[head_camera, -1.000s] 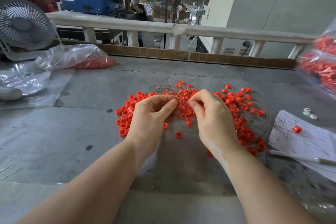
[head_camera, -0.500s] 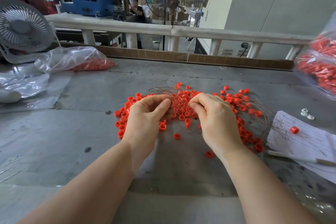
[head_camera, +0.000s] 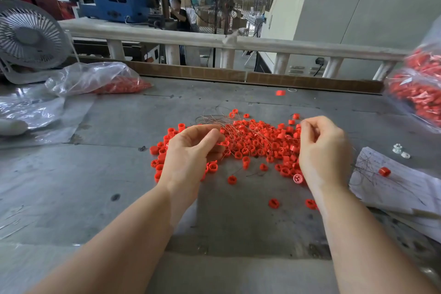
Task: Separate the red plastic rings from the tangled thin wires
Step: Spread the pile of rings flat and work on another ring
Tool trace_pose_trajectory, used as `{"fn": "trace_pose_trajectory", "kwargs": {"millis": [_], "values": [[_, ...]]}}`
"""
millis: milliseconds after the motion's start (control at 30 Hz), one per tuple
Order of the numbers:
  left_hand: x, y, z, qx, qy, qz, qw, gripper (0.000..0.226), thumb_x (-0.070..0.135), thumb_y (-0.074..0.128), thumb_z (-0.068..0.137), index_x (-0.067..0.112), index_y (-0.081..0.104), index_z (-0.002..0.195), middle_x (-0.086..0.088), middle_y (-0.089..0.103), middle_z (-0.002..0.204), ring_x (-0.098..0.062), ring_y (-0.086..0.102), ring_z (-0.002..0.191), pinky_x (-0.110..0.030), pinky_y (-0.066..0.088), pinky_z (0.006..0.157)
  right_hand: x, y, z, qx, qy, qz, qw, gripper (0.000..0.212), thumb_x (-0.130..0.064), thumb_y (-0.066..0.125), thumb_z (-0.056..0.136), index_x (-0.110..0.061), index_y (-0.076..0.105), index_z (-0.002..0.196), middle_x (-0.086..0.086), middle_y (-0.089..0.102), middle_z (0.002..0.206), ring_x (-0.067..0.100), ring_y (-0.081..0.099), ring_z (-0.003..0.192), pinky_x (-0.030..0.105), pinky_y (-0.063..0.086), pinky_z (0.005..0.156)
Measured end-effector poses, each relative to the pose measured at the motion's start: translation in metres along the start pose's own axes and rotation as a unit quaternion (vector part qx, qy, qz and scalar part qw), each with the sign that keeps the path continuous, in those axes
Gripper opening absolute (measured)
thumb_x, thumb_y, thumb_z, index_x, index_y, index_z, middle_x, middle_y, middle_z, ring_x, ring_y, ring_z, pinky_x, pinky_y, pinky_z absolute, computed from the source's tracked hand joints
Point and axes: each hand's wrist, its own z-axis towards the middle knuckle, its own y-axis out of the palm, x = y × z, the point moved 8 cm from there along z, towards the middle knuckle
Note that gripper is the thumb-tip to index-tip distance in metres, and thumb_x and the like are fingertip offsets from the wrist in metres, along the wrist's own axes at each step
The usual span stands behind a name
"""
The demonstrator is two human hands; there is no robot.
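Note:
A heap of small red plastic rings (head_camera: 257,143) lies in the middle of the grey table (head_camera: 107,174), laced with thin brownish wires (head_camera: 222,122). My left hand (head_camera: 191,153) sits at the heap's left side, thumb and fingers pinching a bunch of the wires. My right hand (head_camera: 322,150) is at the heap's right side with curled fingers pinching thin wire near its top. A few loose rings (head_camera: 274,203) lie nearer to me. One pale pink ring (head_camera: 297,178) sits beside my right wrist.
A clear bag with red rings (head_camera: 102,81) lies at the back left, next to a white fan (head_camera: 28,38). Another bag of red rings (head_camera: 420,93) sits at the right edge. Written paper (head_camera: 401,186) with a red ring (head_camera: 384,171) and loose wire lies at the right.
My hands have moved apart: the right hand went right and up from the heap's middle, drawing wire with it. The rings between them are now uncovered and more spread.

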Motion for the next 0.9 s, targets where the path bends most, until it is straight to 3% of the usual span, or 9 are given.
{"fn": "trace_pose_trajectory", "kwargs": {"millis": [133,333,433,533,633,767,833,900], "values": [[0.001,0.000,-0.002,-0.001,0.014,0.057,0.998,0.016,0.004,0.058,0.090,0.015,0.067,0.083,0.007,0.067,0.062,-0.006,0.060,0.055,-0.017,0.050,0.053,0.023,-0.003,0.005,0.004,0.069,-0.086,0.994,0.022,-0.015,0.045,0.095,-0.009,0.064,0.088,0.019,0.066,0.087,0.041,0.056,0.083,0.034,0.033,0.064],[0.009,-0.004,-0.001,0.012,0.061,0.150,0.987,0.024,-0.001,0.062,0.086,0.021,0.066,0.077,0.007,0.062,0.057,-0.002,0.055,0.049,-0.014,0.047,0.048,0.044,0.002,0.004,-0.032,0.134,-0.161,0.977,0.027,-0.010,0.040,0.094,-0.004,0.065,0.085,0.024,0.064,0.087,0.042,0.054,0.081,0.033,0.033,0.063],[0.014,-0.005,0.001,0.025,0.097,0.240,0.966,0.026,0.002,0.066,0.083,0.026,0.064,0.074,0.009,0.063,0.064,-0.003,0.057,0.057,-0.012,0.047,0.056,0.049,0.008,0.004,-0.068,0.134,-0.189,0.970,0.026,0.000,0.042,0.088,-0.005,0.066,0.080,0.023,0.062,0.087,0.035,0.046,0.075,0.031,0.033,0.062],[0.016,-0.005,0.002,0.036,0.117,0.302,0.946,0.019,0.005,0.068,0.083,0.023,0.064,0.078,0.014,0.062,0.070,-0.004,0.059,0.067,-0.015,0.047,0.069,0.044,0.011,0.004,-0.092,0.100,-0.221,0.966,0.025,-0.005,0.044,0.092,-0.005,0.069,0.091,0.020,0.057,0.104,0.038,0.049,0.098,0.036,0.036,0.070],[0.016,-0.006,0.002,0.041,0.128,0.341,0.930,0.016,0.007,0.068,0.082,0.022,0.064,0.081,0.017,0.060,0.072,-0.003,0.058,0.070,-0.010,0.044,0.069,0.032,0.010,0.004,-0.078,0.045,-0.266,0.960,0.025,-0.018,0.046,0.097,-0.009,0.069,0.102,0.015,0.054,0.114,0.035,0.040,0.110,0.040,0.029,0.085],[0.016,-0.004,0.002,0.035,0.142,0.396,0.906,0.010,0.008,0.069,0.082,0.019,0.067,0.084,0.019,0.058,0.070,0.005,0.053,0.065,0.001,0.035,0.061,0.002,0.010,-0.002,-0.039,-0.052,-0.267,0.962,0.020,-0.020,0.053,0.093,-0.013,0.071,0.098,0.010,0.059,0.111,0.033,0.042,0.106,0.039,0.020,0.083],[0.016,0.000,0.000,0.026,0.154,0.431,0.889,0.010,0.010,0.069,0.081,0.016,0.070,0.088,0.012,0.063,0.075,-0.003,0.055,0.069,-0.003,0.035,0.064,-0.016,0.021,-0.011,-0.074,-0.111,-0.212,0.968,0.017,-0.017,0.058,0.090,-0.012,0.073,0.097,0.011,0.062,0.104,0.034,0.047,0.102,0.041,0.028,0.085],[0.016,0.003,-0.002,0.019,0.169,0.482,0.860,0.010,0.015,0.069,0.082,0.018,0.070,0.092,0.006,0.067,0.087,-0.014,0.055,0.085,-0.015,0.033,0.073,-0.033,0.037,-0.024,-0.142,-0.164,-0.148,0.965,0.014,-0.013,0.063,0.086,-0.012,0.074,0.096,0.010,0.064,0.096,0.032,0.052,0.096,0.040,0.037,0.085]]}}
